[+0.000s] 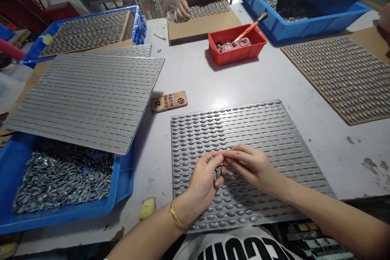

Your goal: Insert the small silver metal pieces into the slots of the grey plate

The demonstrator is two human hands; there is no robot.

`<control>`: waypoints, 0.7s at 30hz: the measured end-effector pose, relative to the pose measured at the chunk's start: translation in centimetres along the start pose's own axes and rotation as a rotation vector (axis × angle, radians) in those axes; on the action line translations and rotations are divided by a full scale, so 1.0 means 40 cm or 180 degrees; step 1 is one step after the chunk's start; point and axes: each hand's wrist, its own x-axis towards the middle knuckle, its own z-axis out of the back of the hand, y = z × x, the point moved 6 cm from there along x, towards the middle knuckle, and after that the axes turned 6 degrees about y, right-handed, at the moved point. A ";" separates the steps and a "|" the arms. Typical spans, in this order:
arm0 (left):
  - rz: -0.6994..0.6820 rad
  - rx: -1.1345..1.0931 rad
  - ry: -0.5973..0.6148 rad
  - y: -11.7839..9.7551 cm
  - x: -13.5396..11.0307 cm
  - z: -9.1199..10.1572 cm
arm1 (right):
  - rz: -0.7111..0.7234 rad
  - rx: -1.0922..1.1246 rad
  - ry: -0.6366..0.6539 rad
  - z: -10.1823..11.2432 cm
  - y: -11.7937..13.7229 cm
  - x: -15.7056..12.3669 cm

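Observation:
My left hand [205, 176] is curled around a small heap of grey oval metal pieces [217, 172], above a grey slotted board [268, 130]. Its thumb meets the fingertips of my right hand [248, 162], which are pinched together at the edge of that heap. Whatever sits between the right fingertips is too small and covered to make out. Rows of the same oval pieces [195, 130] fill the board's left part and run along its near edge. Bare slots show across its right part.
A blue bin [122, 183] of loose pieces stands at left, with slotted boards [91, 89] resting over it. A phone [169, 101], a red tray [237, 55] and another blue bin [317, 28] lie beyond. Across the table, a co-worker's hands [182, 8] work over a filled board.

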 end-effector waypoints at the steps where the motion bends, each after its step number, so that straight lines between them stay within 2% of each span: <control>1: 0.0018 -0.0015 -0.0017 0.001 0.000 0.000 | -0.0047 0.0102 0.0038 -0.003 -0.002 -0.004; 8: -0.0024 -0.0028 0.0033 0.002 0.008 -0.021 | -0.0488 0.0913 -0.0155 0.019 -0.062 -0.008; 11: 0.0121 -0.0129 -0.0065 -0.003 0.006 -0.023 | -0.0659 0.0499 -0.0284 0.061 -0.116 0.004; 13: 0.0185 -0.0213 -0.0163 -0.009 0.005 -0.020 | -0.0564 0.0069 -0.0155 0.081 -0.143 0.020; 17: 0.0167 -0.0193 -0.0169 -0.015 0.012 -0.020 | -0.0045 -0.0557 0.0417 0.074 -0.159 0.051; 21: 0.0155 -0.0105 -0.0040 -0.007 0.024 -0.026 | 0.0205 -0.0855 0.0498 0.058 -0.157 0.062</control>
